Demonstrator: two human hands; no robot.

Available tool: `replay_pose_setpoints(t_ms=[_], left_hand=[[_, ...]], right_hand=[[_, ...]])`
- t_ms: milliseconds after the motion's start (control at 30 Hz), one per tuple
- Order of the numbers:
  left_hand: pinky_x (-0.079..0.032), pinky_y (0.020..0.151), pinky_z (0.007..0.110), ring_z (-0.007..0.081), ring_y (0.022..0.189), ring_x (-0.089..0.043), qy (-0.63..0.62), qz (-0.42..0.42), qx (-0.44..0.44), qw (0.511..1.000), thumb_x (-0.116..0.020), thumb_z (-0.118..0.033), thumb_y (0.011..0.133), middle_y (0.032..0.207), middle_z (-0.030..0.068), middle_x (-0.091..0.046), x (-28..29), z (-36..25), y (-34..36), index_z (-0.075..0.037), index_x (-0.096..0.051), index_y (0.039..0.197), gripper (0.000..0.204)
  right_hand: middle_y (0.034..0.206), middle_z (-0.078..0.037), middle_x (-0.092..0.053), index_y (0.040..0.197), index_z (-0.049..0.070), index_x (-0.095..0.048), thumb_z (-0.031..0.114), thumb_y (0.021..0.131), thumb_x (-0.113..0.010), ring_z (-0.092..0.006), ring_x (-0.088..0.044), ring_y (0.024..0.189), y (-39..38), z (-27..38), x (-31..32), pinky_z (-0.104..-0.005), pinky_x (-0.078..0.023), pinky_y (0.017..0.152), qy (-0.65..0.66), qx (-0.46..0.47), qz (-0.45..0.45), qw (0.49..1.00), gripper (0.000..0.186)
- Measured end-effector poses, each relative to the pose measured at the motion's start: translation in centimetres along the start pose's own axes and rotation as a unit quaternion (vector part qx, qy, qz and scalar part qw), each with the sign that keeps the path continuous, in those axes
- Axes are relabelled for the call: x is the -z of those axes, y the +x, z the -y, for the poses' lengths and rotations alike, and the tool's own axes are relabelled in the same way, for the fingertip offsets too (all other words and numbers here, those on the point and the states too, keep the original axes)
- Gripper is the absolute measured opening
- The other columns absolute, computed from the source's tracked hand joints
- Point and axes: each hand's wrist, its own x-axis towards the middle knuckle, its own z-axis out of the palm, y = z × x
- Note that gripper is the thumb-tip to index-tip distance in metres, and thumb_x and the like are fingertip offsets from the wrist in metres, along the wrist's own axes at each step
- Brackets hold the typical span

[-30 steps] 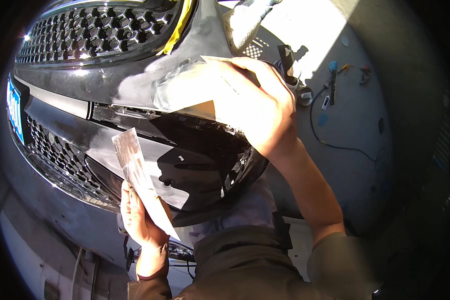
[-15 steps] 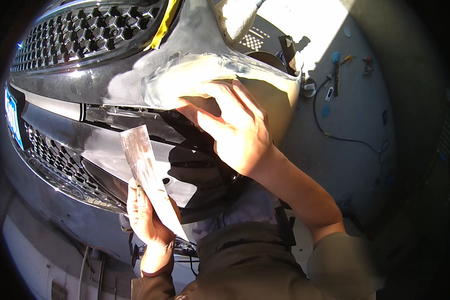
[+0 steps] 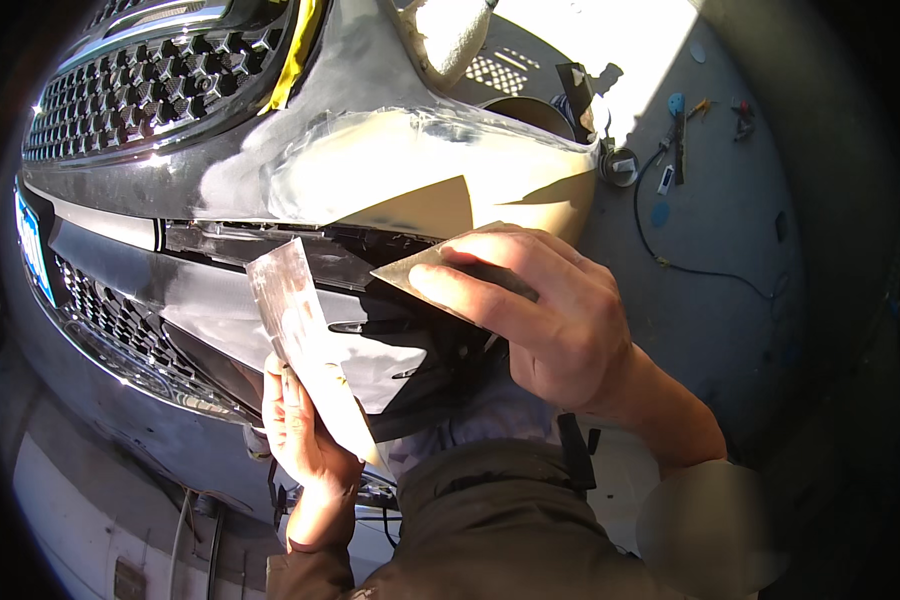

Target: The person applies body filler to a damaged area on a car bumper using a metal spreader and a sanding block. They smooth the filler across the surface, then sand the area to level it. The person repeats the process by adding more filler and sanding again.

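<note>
My left hand point(image 3: 298, 432) grips a flat metal filler spreader point(image 3: 295, 300), smeared in places, its broad face turned up. In my right hand point(image 3: 575, 325), thumb and fingers pinch a second thin metal spreader point(image 3: 398, 268), one pointed corner toward the left. That spreader is over the dark gap of the car bumper point(image 3: 120, 190), just below a beige filler patch point(image 3: 500, 165). The patch spreads along the bumper's corner, with pale sanded areas around it. My right hand is apart from the filler; whether its spreader carries any filler I cannot tell.
A black honeycomb grille point(image 3: 160, 90) fills the upper left, with yellow tape point(image 3: 295, 60) beside it. To the right, a cable point(image 3: 640, 225), a round tin point(image 3: 620, 167) and small tools lie on the grey floor point(image 3: 710, 330). The lower bumper mesh point(image 3: 110, 315) is at left.
My right hand has come off the filler patch and moved down and right, so its spreader now shows. My left hand has shifted only slightly with its spreader.
</note>
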Motion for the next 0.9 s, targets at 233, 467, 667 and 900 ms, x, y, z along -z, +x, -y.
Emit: replay_pose_setpoints(t_ms=[233, 467, 667, 900], left_hand=[[-0.055, 0.081, 0.029, 0.0169, 0.091, -0.067, 0.061, 0.009, -0.025, 0.998, -0.049, -0.018, 0.114, 0.111, 0.0138, -0.068, -2.0, -0.4, -0.5, 0.007, -0.041, 0.155, 0.048], [-0.037, 0.041, 0.025, 0.009, 0.044, -0.041, -0.162, 0.024, -0.026, 0.986, -0.047, -0.015, 0.113, 0.065, 0.0014, -0.049, -0.5, -0.8, 0.2, 0.007, -0.039, 0.157, 0.05], [-0.036, 0.036, 0.024, 0.0101, 0.038, -0.04, -0.201, -0.02, -0.007, 0.979, -0.047, -0.016, 0.112, 0.061, 0.0029, -0.049, -0.1, 0.1, -1.2, 0.01, -0.037, 0.156, 0.051], [-0.037, 0.036, 0.025, 0.0115, 0.036, -0.039, -0.203, -0.064, 0.01, 0.977, -0.049, -0.016, 0.112, 0.061, 0.0044, -0.049, 0.2, 0.6, -1.0, 0.01, -0.037, 0.156, 0.053]], right_hand=[[0.133, -0.003, -0.067, 0.131, 0.024, -0.079, 0.018, 0.096, -0.075, -0.0217, -0.067, 0.124, -2.9, 3.4, -2.3, -0.0602, -0.049, 0.118, -0.001, 0.127, -0.069, 0.989, 0.035], [0.12, -0.016, -0.072, 0.125, -0.002, -0.075, 0.0, 0.087, -0.066, -0.0357, -0.069, 0.112, 3.2, -7.8, -3.9, -0.0437, -0.057, 0.1, -0.108, 0.069, -0.133, 0.983, 0.039], [0.121, -0.017, -0.072, 0.125, -0.003, -0.075, -0.005, 0.083, -0.067, -0.0368, -0.07, 0.111, 5.0, -6.6, -6.7, -0.0434, -0.058, 0.099, -0.053, 0.088, -0.152, 0.983, 0.043], [0.111, -0.013, -0.075, 0.111, -0.001, -0.08, -0.001, 0.081, -0.07, -0.0311, -0.074, 0.097, 1.1, -3.0, -6.2, -0.0384, -0.062, 0.084, -0.091, 0.048, -0.098, 0.99, 0.032]])
